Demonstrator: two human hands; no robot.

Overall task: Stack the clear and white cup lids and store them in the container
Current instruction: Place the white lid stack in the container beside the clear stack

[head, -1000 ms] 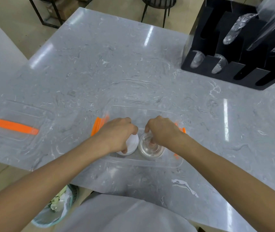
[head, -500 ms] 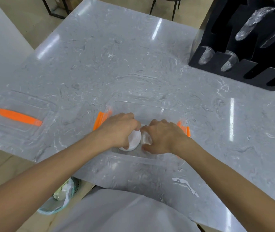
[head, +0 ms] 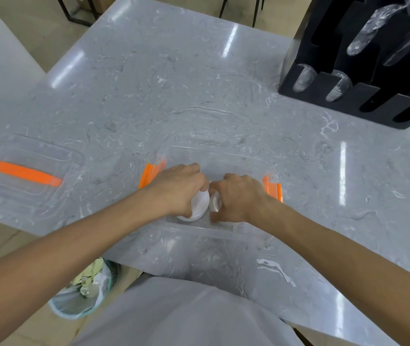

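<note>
Head view: both hands down in the container [head: 214, 152] on the tabletop [head: 174, 83]. My left hand [head: 176, 193] grips the white lids [head: 197, 208]; right hand [head: 239, 198] grips the clear lids [head: 215, 205]. Both stacks lie sideways, axes running left-right, ends almost touching btwn the hands. Next, I reckon: set them down, let go.

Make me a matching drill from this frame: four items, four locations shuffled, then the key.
Items:
1. white lids
2. clear lids
3. container lid
4. black organizer

Places:
A. far right of the counter
B. gripped by the right hand
C. flat on the counter, far left
D. gripped by the left hand

Pairs: 1-D, 2-B, 3-C, 4-A
</note>
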